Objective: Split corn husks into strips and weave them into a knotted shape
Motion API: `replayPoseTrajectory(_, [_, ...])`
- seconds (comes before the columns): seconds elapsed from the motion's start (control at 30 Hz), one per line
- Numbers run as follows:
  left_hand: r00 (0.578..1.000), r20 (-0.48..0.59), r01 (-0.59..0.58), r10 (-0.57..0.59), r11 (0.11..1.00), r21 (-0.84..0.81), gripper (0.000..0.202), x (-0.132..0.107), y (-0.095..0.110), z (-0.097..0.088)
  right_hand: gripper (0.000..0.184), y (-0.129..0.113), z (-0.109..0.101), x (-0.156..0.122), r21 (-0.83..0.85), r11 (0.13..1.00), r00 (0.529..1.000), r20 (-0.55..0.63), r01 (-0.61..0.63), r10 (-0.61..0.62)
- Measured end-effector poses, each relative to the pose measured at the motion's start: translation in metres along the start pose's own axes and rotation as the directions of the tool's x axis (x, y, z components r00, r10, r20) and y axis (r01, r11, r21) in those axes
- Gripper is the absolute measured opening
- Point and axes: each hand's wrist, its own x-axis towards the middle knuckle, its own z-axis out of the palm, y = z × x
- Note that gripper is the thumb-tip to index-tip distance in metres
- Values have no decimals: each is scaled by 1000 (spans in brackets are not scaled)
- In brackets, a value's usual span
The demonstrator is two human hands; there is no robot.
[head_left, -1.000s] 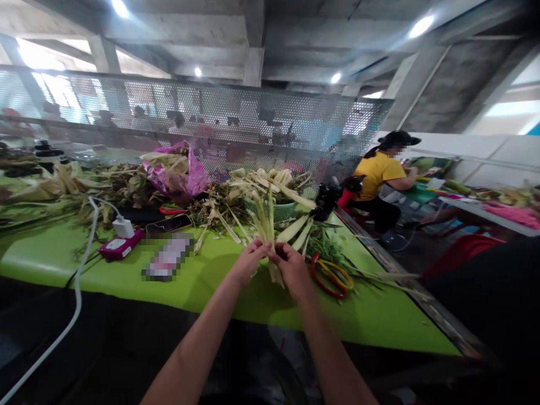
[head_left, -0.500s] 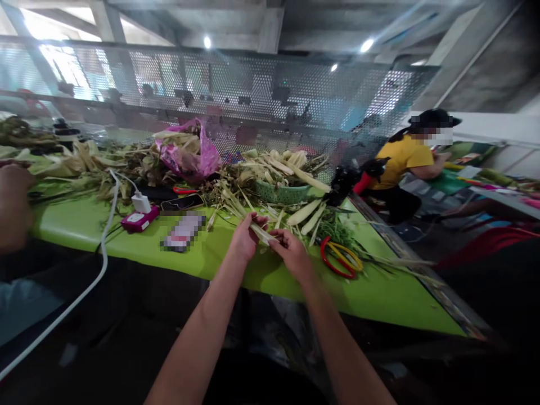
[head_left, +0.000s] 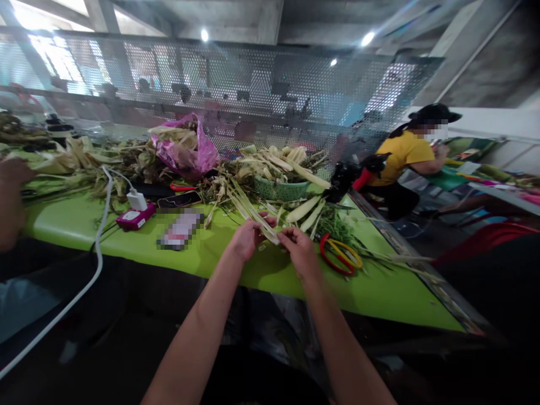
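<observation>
Both my hands hold a bundle of pale green leaf strips [head_left: 248, 207] over the lime-green table [head_left: 379, 292]. My left hand [head_left: 246, 239] is closed round the bundle's near end, and the strips slant up to the left from it. My right hand [head_left: 300, 252] pinches the same end from the right, fingers pressed together. Red and yellow-handled scissors [head_left: 340, 255] lie on the table just right of my right hand.
A green basket [head_left: 282, 191] of pale stalks, a pink plastic bag [head_left: 188, 149] and heaps of leaves lie behind. A pink device [head_left: 135, 217] with a white charger and cable sits left. Another person's hand [head_left: 10, 194] shows at the left edge. A person in yellow [head_left: 399, 154] sits at right.
The bundle stood upright a second ago and now slants low to the left. My hands dropped toward the table and shifted slightly; the view panned left, bringing another person's hand into sight.
</observation>
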Motion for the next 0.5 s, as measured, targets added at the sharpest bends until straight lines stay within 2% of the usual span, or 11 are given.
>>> replayPoseTrajectory(0.17, [999, 36, -30, 27, 995, 92, 35, 0, -5, -2, 29, 3, -1, 1, -58, 998, 999, -19, 29, -30])
replayPoseTrajectory(0.37, [998, 39, -57, 53, 990, 128, 35, 1, -7, -2, 28, -2, 2, -1, -119, 992, 998, 38, 50, -46])
replayPoseTrajectory(0.5, [998, 43, -57, 51, 985, 161, 35, 1, -8, -3, 22, -7, 4, -4, -244, 966, 995, -22, 92, -100])
